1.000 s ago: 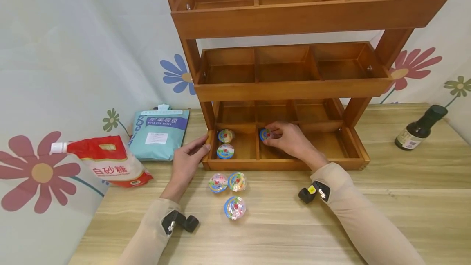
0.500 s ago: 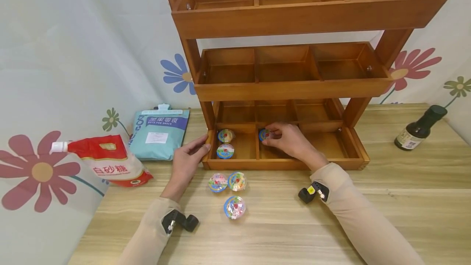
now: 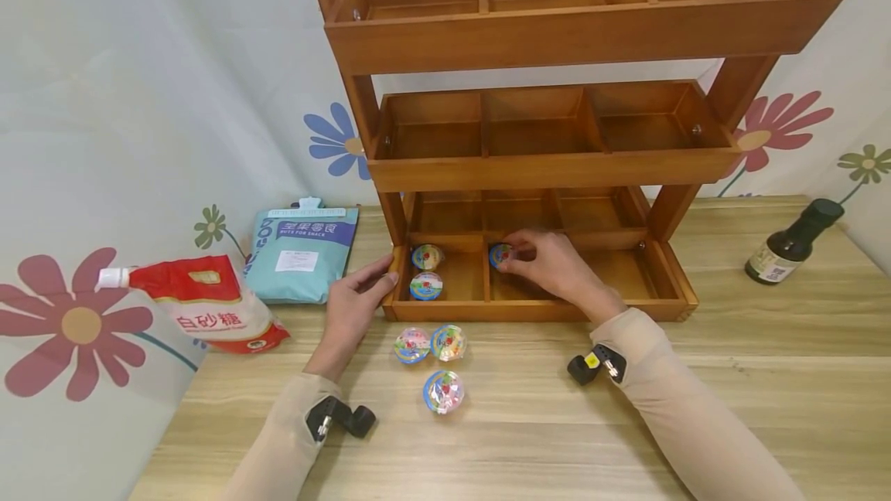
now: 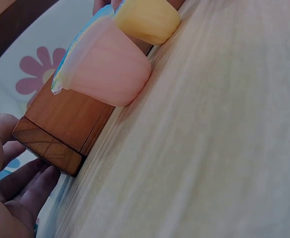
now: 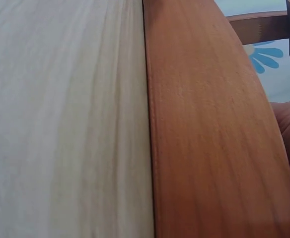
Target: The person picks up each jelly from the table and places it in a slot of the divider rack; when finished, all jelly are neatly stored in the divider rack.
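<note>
My left hand (image 3: 350, 311) rests with its fingertips against the left end of the wooden shelf rack's bottom tray (image 3: 445, 314); the left wrist view shows the fingers (image 4: 23, 191) lightly bent beside the tray's corner. Inside the tray's middle compartment, my right hand (image 3: 557, 269) pinches a small jelly cup (image 3: 498, 255) with a blue-rimmed lid, near the left divider. Its fingers partly cover the cup. Two jelly cups, an upper one (image 3: 427, 257) and a lower one (image 3: 426, 286), sit in the left compartment. In the right wrist view, the tray's front board (image 5: 209, 124) hides most of the hand.
On the table before the rack lie a pink jelly cup (image 3: 412, 345), a yellow one (image 3: 448, 342) and a nearer one (image 3: 443, 392). A sugar bag (image 3: 209, 304) and a teal snack bag (image 3: 299, 257) stand left. A dark bottle (image 3: 793, 242) stands right.
My right hand has shifted very slightly to the right, and the jelly cup at its fingertips sits a touch closer to the left divider. My left hand has kept its place.
</note>
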`<action>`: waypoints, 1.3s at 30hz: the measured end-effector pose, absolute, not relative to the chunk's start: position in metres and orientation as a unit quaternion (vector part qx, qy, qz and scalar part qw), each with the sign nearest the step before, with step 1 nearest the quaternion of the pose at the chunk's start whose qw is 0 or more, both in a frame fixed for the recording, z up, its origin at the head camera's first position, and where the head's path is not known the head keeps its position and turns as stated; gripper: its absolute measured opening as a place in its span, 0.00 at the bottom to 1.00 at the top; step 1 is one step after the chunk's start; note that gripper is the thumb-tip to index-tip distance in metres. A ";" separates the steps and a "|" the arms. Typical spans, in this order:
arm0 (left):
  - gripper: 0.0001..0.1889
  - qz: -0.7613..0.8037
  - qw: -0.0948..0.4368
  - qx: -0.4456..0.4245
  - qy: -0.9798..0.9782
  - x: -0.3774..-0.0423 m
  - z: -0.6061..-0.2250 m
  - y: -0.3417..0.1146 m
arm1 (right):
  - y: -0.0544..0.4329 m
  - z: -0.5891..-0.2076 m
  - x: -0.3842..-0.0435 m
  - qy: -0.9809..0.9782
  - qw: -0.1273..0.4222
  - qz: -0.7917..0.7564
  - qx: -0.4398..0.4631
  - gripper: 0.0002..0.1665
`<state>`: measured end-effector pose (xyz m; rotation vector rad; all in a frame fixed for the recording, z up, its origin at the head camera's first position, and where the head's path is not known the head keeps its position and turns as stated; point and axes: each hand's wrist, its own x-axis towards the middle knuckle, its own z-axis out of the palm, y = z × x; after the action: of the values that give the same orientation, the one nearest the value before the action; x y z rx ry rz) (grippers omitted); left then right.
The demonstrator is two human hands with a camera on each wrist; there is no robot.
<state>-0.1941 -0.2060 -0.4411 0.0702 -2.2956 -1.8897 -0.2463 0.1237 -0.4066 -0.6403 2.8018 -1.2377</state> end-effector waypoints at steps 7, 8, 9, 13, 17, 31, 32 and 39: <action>0.19 -0.631 0.084 0.020 -0.771 -0.194 -0.442 -0.206 | 0.129 -0.401 -0.245 0.894 -0.021 -0.393 -0.215 0.27; 0.19 -0.631 0.085 0.018 -0.771 -0.194 -0.442 -0.207 | 0.130 -0.400 -0.244 0.893 -0.025 -0.393 -0.220 0.27; 0.19 -0.630 0.086 0.018 -0.772 -0.195 -0.442 -0.206 | 0.130 -0.399 -0.243 0.891 -0.028 -0.394 -0.222 0.26; 0.19 -0.630 0.090 0.016 -0.771 -0.195 -0.442 -0.207 | 0.130 -0.393 -0.236 0.883 -0.024 -0.407 -0.232 0.26; 0.19 -0.632 0.088 0.015 -0.770 -0.196 -0.442 -0.206 | 0.131 -0.387 -0.228 0.875 -0.011 -0.422 -0.238 0.27; 0.19 -0.631 0.098 0.022 -0.769 -0.197 -0.445 -0.207 | 0.127 -0.363 -0.196 0.847 -0.005 -0.450 -0.284 0.24; 0.19 -0.631 0.099 0.022 -0.769 -0.197 -0.445 -0.207 | 0.127 -0.362 -0.194 0.844 -0.003 -0.454 -0.287 0.24; 0.19 -0.633 0.094 0.019 -0.769 -0.196 -0.444 -0.207 | 0.121 -0.351 -0.179 0.828 0.005 -0.465 -0.314 0.24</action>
<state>-0.1962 -0.2073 -0.4443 0.0575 -2.2795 -1.8762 -0.1786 0.1214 -0.3514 -0.9847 2.5925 -1.4552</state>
